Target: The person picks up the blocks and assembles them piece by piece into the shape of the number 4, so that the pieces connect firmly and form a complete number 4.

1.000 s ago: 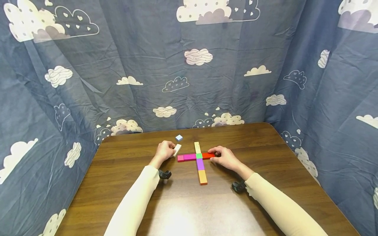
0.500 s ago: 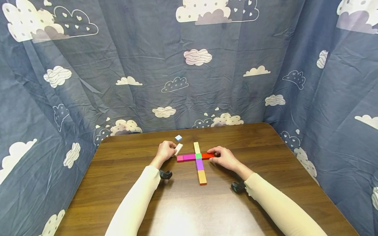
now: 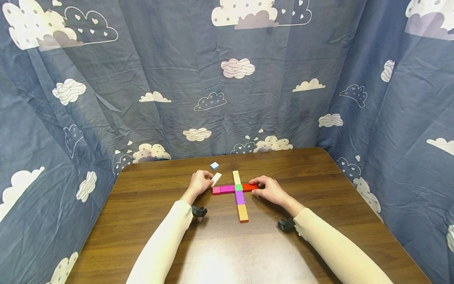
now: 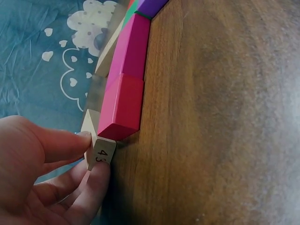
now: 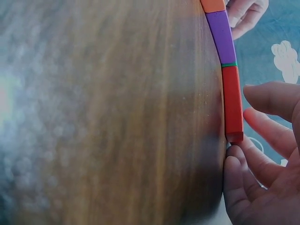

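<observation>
A cream oblong block [image 3: 216, 179] is pinched between the thumb and fingers of my left hand [image 3: 201, 181]. It sits slanted behind the pinkish-red cube [image 3: 216, 191], and its end [image 4: 104, 151] bears dark numerals. The cube ends a row with a magenta block [image 3: 227, 189], a green cube [image 3: 239, 187] and a red block [image 3: 247, 187]. My right hand [image 3: 271, 190] stays around the outer end of the red block, fingers loosely bent. In the right wrist view the block's near face is uncovered; how firmly the fingertips touch it is unclear.
Crossing the row, a pale yellow block [image 3: 236, 178] lies behind the green cube, with purple [image 3: 240, 197] and orange [image 3: 242, 213] blocks in front. A light blue cube [image 3: 214, 165] lies apart near the table's [image 3: 152, 173] back edge. A cloud-patterned curtain [image 3: 227, 118] hangs behind.
My left hand has shifted slightly to the right with the cream block, bringing it closer to the coloured row. My right hand and the other blocks hold their places.
</observation>
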Available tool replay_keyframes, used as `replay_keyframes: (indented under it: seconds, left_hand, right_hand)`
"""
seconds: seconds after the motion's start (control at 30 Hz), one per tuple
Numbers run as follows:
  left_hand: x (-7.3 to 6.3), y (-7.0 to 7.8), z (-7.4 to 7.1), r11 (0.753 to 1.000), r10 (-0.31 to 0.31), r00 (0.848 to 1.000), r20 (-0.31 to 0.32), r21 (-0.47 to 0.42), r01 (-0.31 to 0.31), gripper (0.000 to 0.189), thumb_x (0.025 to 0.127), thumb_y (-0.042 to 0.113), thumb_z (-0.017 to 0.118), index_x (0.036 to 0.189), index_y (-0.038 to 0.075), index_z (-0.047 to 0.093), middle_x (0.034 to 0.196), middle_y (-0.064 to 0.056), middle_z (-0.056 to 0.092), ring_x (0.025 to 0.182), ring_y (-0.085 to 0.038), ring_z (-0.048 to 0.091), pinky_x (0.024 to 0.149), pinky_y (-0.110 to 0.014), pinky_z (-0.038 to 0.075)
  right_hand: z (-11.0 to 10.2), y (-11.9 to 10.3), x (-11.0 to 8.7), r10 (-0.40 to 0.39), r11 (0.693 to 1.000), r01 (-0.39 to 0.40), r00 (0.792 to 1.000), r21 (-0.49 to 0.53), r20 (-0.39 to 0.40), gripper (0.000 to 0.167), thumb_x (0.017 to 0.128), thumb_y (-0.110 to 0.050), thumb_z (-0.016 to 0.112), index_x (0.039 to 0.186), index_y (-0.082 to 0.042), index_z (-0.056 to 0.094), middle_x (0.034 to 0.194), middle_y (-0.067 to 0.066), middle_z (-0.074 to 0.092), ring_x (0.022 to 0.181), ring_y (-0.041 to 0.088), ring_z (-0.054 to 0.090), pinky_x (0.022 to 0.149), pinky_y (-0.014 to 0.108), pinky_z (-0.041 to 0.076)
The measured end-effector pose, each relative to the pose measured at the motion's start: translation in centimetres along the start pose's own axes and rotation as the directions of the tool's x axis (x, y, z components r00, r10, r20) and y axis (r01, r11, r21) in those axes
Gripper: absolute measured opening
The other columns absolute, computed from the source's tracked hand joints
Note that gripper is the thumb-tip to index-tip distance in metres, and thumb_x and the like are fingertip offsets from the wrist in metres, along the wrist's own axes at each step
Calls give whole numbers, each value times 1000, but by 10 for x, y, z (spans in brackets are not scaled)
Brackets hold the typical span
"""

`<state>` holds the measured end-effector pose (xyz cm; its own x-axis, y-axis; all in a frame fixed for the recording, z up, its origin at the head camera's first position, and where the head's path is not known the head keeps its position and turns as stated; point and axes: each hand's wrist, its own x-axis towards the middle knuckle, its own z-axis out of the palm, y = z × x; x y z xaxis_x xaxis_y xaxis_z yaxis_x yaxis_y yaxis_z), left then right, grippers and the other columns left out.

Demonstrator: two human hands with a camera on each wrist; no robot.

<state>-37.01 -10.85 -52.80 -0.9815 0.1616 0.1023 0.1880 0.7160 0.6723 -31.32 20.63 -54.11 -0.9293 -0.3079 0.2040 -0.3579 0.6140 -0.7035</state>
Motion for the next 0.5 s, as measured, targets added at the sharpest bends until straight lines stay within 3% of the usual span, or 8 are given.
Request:
replay_keyframes:
  seconds: [0.5]
  left_hand:
    - [-3,0,1,1000,-3,1000,0,15,3,16,83,13,78,98,9,80,82,1,73,80,-16,63,75,-33,49]
  right_hand:
    - [2,1,0,-1,1000,1,1000,-5,-4,36,82,-13,81,117,-9,74,111,9,68,98,25,63,89,46,49]
